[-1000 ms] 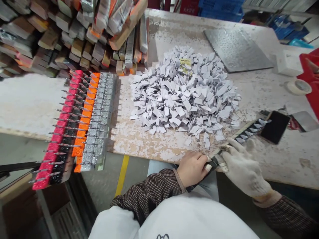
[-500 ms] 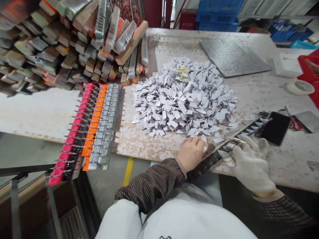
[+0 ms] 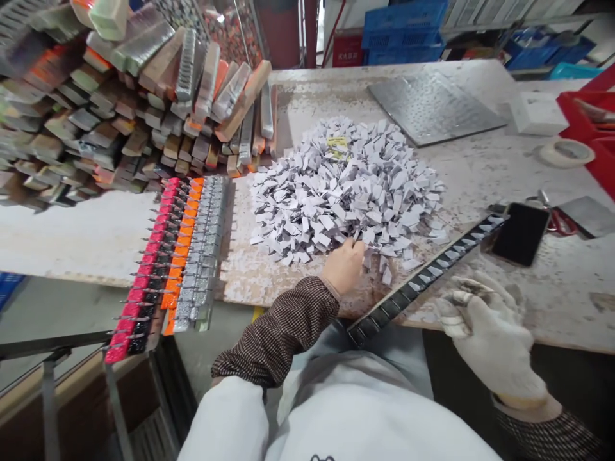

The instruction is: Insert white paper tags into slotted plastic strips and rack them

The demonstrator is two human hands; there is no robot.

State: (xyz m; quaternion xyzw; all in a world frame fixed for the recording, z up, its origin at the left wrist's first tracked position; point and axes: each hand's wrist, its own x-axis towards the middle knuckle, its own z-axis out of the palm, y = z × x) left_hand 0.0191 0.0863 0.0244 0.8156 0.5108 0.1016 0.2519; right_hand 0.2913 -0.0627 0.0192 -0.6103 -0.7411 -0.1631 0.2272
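**Left hand (image 3: 344, 266) met the pile of white pieces (image 3: 348, 192) while the right hand (image 3: 485, 320) hung beside the black strip (image 3: 423, 279)**

In the head view, the bare left hand reached over the desk (image 3: 269, 282), its fingers bunched at the pile's near edge; whether they pinched a piece could not be told. The gloved right hand had half-curled fingers, and whether they held anything could not be told either.

Between the hands, the strip slanted across the desk's near edge. White pieces sat in a row along its far part; the near part showed dark slots.

Beyond the right hand lay a phone (image 3: 521, 234), scissors (image 3: 562, 222) and a tape roll (image 3: 567, 152). Farther out stood a closed-looking white box (image 3: 538, 114) and a red bin (image 3: 589, 102) holding something too unclear to name. Well beyond the left hand were stacked blue crates (image 3: 403, 29), their contents hidden, and, farther left, a clear-sided container (image 3: 243, 29) of small multicoloured bits. Pink, orange and silver rows (image 3: 199, 256) stood left of the left hand.
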